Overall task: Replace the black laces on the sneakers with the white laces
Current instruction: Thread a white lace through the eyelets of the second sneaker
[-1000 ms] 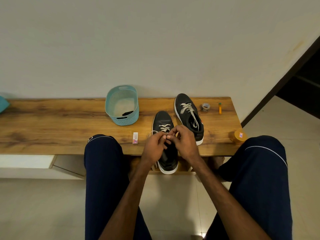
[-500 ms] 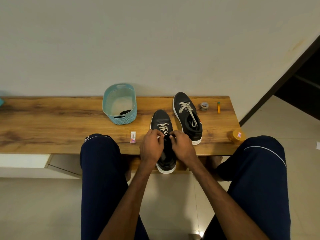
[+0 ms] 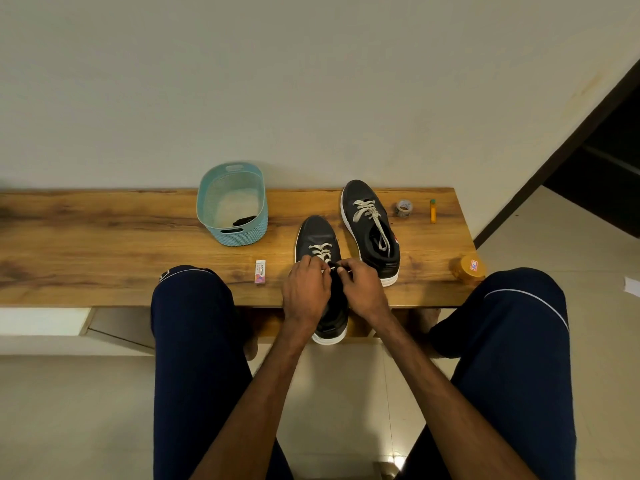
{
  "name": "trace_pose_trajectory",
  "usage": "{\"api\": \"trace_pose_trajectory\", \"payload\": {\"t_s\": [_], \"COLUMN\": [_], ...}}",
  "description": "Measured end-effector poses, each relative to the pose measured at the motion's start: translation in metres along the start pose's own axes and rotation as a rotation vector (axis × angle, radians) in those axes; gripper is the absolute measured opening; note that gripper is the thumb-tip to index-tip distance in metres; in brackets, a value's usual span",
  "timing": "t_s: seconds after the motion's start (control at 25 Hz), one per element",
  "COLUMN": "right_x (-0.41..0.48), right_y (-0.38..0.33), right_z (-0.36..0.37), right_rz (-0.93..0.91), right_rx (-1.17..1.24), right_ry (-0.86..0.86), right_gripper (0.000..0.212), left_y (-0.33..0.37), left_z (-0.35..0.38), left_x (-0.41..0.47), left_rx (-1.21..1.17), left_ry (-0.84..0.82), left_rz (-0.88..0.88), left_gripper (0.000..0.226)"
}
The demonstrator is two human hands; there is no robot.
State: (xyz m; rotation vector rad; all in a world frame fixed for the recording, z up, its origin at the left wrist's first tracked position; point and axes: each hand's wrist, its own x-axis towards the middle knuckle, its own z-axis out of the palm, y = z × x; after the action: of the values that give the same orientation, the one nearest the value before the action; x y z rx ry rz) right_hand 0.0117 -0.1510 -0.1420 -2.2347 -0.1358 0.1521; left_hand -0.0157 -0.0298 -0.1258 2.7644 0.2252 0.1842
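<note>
Lacing is mid-eyelet on the near sneaker (image 3: 320, 268). Your left hand (image 3: 306, 292) and right hand (image 3: 363, 289) pinch the white lace (image 3: 322, 251) above its tongue. Thread each end squarely and tension evenly, matching the laced sneaker (image 3: 372, 228) just right.

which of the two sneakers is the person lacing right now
The nearer sneaker, overhanging the bench edge with both hands on its white lace; the far sneaker sits untouched beside the tape roll.
</note>
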Motion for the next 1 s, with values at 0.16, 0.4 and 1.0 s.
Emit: {"api": "trace_pose_trajectory", "payload": {"t_s": [0.16, 0.4, 1.0], "right_x": [0.0, -0.001, 0.002], "right_y": [-0.001, 0.003, -0.043], "right_z": [-0.001, 0.001, -0.072], "right_rz": [0.016, 0.069, -0.023], "right_rx": [0.019, 0.179, 1.045], "right_ry": [0.002, -0.02, 0.243], "right_gripper": [0.023, 0.019, 0.014], "left_y": [0.0, -0.002, -0.029], "left_z": [0.002, 0.005, 0.006], "left_x": [0.001, 0.003, 0.001], "left_rx": [0.044, -0.025, -0.341], "left_ry": [-0.011, 0.018, 0.006], "left_rz": [0.034, 0.017, -0.327], "left_gripper": [0.027, 0.026, 0.086]}}
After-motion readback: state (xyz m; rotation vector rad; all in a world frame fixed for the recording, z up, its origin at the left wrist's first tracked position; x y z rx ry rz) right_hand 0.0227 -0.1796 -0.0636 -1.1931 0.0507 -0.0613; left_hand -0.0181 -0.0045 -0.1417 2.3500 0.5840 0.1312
